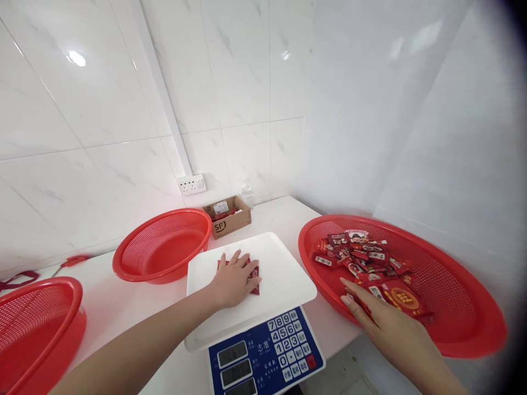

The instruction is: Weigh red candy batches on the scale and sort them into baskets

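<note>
The left hand [234,282] lies spread over a red snack packet [255,288] on the white pan [286,280] of a digital scale [263,354]. The right hand [381,321] reaches past the near rim of a red plastic colander [463,296], fingers by the wrapped snacks [364,255] inside; whether it grips one, I can't tell.

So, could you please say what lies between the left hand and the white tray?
Red packaging, partly hidden by the left hand, as the head view shows.
</note>
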A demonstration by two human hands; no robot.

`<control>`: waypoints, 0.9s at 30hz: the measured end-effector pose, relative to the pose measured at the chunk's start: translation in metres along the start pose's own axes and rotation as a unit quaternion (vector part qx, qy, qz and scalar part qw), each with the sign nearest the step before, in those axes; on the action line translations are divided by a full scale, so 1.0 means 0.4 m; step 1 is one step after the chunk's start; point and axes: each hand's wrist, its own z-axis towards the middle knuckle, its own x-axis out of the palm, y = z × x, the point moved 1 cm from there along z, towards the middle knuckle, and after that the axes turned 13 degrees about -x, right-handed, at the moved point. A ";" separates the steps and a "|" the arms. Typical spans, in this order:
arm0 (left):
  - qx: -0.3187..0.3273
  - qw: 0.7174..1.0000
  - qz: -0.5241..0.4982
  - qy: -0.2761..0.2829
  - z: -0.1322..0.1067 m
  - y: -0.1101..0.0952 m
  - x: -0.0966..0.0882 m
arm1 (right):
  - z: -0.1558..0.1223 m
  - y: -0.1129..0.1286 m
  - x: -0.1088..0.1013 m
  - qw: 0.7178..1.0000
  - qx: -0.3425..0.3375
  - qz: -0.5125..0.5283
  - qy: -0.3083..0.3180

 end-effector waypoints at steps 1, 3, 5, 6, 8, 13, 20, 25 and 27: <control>-0.017 1.000 -0.005 -0.001 0.003 0.006 0.000 | -0.001 0.000 -0.001 1.000 -0.001 -0.002 -0.001; -0.038 0.999 -0.016 0.005 0.006 0.018 -0.006 | -0.002 -0.001 -0.002 1.000 -0.005 -0.006 -0.008; -0.047 0.998 -0.029 0.015 0.009 0.031 -0.021 | -0.003 -0.002 -0.001 1.000 -0.008 -0.009 -0.014; -0.048 0.998 -0.034 0.021 0.010 0.038 -0.031 | -0.003 -0.004 -0.001 1.000 -0.010 -0.010 -0.016; -0.042 0.998 -0.042 0.031 0.010 0.053 -0.048 | -0.002 -0.007 0.002 1.000 -0.015 -0.011 -0.017; -0.018 0.998 -0.032 0.048 -0.002 0.087 -0.044 | -0.001 -0.008 0.005 1.000 -0.015 -0.005 -0.004; -0.078 0.997 -0.002 0.023 -0.034 0.057 0.006 | -0.017 0.028 -0.023 1.000 -0.028 0.003 -0.009; 0.020 0.999 0.005 -0.029 -0.005 -0.020 -0.016 | -0.020 0.037 -0.030 0.999 -0.038 -0.009 -0.021; 0.070 0.997 0.002 -0.029 0.018 -0.072 -0.030 | -0.023 0.038 -0.034 0.999 -0.044 -0.008 -0.016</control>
